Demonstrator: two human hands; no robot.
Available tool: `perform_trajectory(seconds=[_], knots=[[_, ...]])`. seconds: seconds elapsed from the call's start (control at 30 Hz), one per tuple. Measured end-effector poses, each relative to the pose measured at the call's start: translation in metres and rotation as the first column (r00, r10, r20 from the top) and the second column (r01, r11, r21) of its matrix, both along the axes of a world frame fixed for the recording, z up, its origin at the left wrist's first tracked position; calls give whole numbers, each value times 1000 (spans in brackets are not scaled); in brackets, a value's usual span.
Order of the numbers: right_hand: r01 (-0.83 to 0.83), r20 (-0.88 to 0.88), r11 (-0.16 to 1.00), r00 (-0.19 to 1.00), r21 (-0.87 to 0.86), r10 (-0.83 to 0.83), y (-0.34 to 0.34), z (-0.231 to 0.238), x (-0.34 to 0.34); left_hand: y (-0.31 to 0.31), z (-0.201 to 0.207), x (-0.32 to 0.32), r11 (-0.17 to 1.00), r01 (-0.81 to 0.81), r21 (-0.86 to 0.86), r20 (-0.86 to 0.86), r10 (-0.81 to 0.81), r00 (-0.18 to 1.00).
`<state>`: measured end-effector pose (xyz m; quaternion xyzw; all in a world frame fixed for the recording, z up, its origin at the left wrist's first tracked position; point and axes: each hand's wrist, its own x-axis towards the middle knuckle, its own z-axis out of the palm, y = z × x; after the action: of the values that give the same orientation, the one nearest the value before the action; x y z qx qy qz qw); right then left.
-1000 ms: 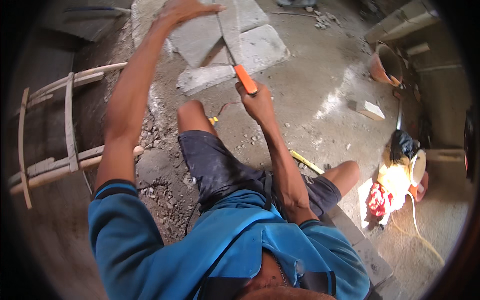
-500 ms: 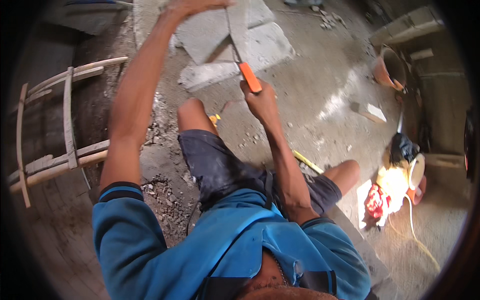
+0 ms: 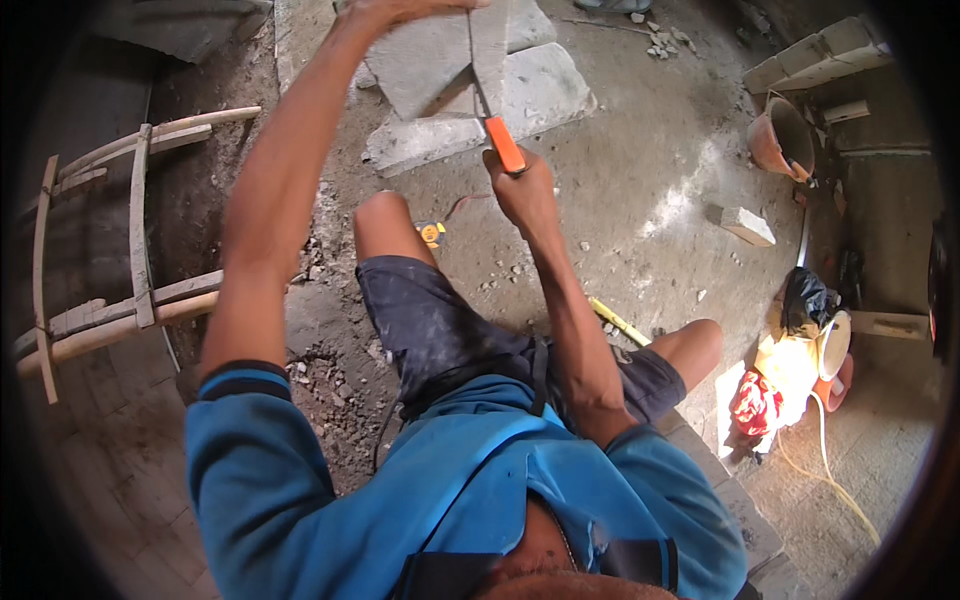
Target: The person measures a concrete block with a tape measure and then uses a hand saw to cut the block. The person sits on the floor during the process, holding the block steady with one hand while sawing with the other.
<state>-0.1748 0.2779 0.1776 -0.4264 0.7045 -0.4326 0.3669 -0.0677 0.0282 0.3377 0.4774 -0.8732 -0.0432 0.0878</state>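
My right hand (image 3: 524, 190) is closed around the orange handle of a saw (image 3: 507, 146), in front of my body. The thin dark blade runs away from me along a pale grey block (image 3: 418, 78), at the edge between two pale faces. At the top edge of the view my left hand (image 3: 415, 8) lies stretched out over the block's far part, fingers extended; the frame partly cuts it off. Under the block is a rough, light grey slab (image 3: 545, 90). A yellow tape measure (image 3: 431, 234) rests on the floor beside my left knee.
A wooden ladder-like frame (image 3: 140, 230) stands at left, with rubble (image 3: 335, 390) beside my left leg. On the right are a bucket (image 3: 780, 140), a loose block (image 3: 745, 226), a black bag (image 3: 808, 300) and a pale cord (image 3: 825, 450). A yellow tool (image 3: 618, 322) lies near my right knee.
The saw handle and my right hand have shifted slightly forward. My left hand stays over the block. The whole view has moved a little, and the tape measure shows more clearly.
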Motion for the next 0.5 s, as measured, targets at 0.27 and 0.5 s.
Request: perform_trajectory(seconds=[0.27,0.5], knots=[[8,142,988,989,155,-31,208,39,15,-13,-4,39,996,-85,-20,20,85,996],[-46,44,999,998,26,45,11,-16,-8,-11,-5,6,1000,-17,1,14,17,1000]])
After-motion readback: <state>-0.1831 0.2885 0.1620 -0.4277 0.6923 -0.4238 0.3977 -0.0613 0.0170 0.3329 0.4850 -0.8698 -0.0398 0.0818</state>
